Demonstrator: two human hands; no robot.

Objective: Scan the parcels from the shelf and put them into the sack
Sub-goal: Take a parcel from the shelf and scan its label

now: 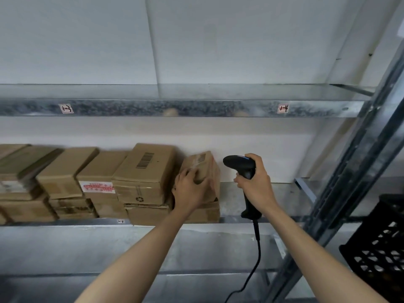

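Note:
A small brown cardboard parcel (204,166) sits tilted at the right end of a row of cardboard boxes (144,171) on the metal shelf (262,200). My left hand (189,186) grips the parcel's near corner, fingers curled over its top edge. To the right, my right hand (254,182) holds a black corded barcode scanner (241,165) by its handle, its head pointing left toward the parcel. The scanner's cable hangs down below the shelf edge. No sack is in view.
Several more cardboard boxes (65,171) are stacked two high along the shelf to the left. An upper shelf beam (175,108) with label stickers runs overhead. A slanted metal upright (358,171) and a black plastic crate (380,237) stand at the right.

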